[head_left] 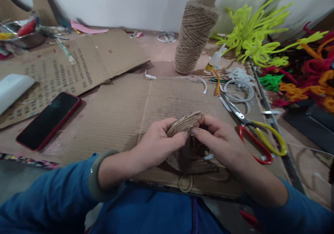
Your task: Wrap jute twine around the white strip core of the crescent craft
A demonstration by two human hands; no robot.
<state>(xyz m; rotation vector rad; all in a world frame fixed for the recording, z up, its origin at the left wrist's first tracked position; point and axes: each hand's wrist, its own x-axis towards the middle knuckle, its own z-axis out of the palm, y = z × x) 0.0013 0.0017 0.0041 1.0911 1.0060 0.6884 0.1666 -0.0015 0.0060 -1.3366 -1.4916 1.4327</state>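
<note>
Head view: left hand point(159, 142) and right hand point(221, 138) both pinch a twine-covered piece point(184, 123) over ribbed cardboard point(117, 112), while dark characters point(60, 74) on a cardboard sheet point(104, 58) and the yellow label point(209, 67) on a small bottle point(215, 58) are too blurred to read.

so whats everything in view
Twine-covered piece: 1, tan, front centre
Twine spool: 1, brown, back centre
Scissors: 1, red and yellow, right
Nozzle bottle: 1, translucent, beside spool
Smartphone: 1, black and red, left
Cardboard sheets: 2+, brown, centre, left
Rings: 2+, whitish, right, back
Pipe cleaners: many, multicoloured, right
Metal bowl: 1, silver, back left
Paper: 1, pink, back left
Scraps: several, white, scattered
Pale object: 1, white, left
Dark object: 1, black, right
Table: 1, pinkish, underneath
Bangle: 1, greenish, left wrist
Sleeves: 2, blue, front
Left hand: 1, bare, gripping piece
Right hand: 1, bare, likewise
</note>
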